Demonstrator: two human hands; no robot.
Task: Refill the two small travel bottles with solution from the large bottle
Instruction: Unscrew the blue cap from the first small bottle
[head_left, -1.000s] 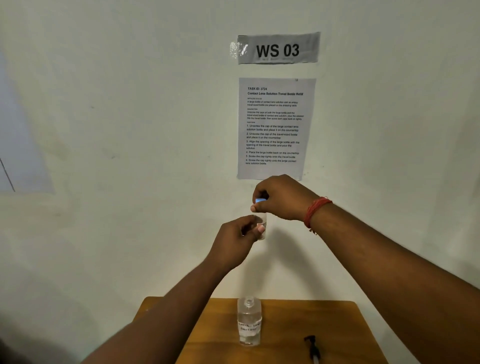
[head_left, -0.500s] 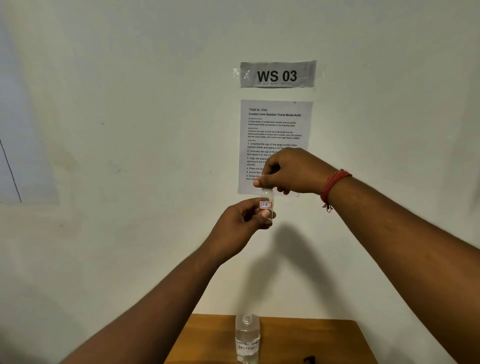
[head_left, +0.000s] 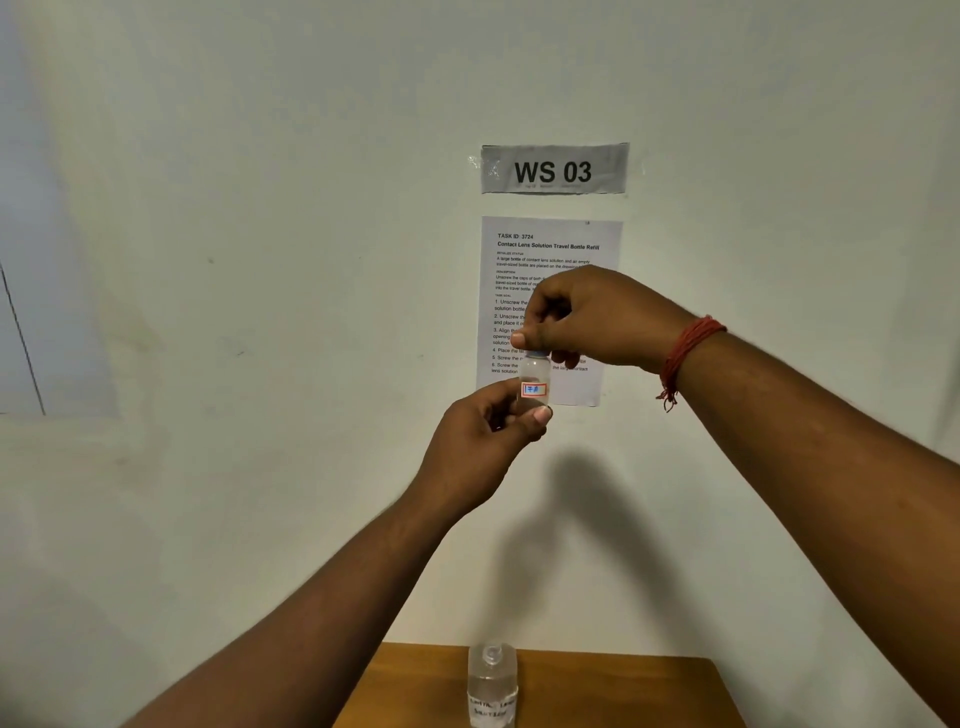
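A small clear travel bottle (head_left: 534, 379) with a red-framed label is held upright in the air before the wall. My left hand (head_left: 485, 447) pinches its lower part between thumb and fingers. From above, my right hand (head_left: 587, 319) grips the blue cap (head_left: 537, 354) on the bottle's top; most of the cap is hidden by the fingers. The large clear bottle (head_left: 492, 686) stands uncapped on the wooden table (head_left: 623, 691) below, with liquid in it and a handwritten label. No second travel bottle is in view.
On the white wall behind my hands hang a task sheet (head_left: 550, 244) and a "WS 03" sign (head_left: 554, 169). Only the table's far edge shows at the bottom of the view.
Both hands and the small bottle sit higher in the view than a second ago, and the table has slid towards the bottom edge. The dark object on the table is out of view.
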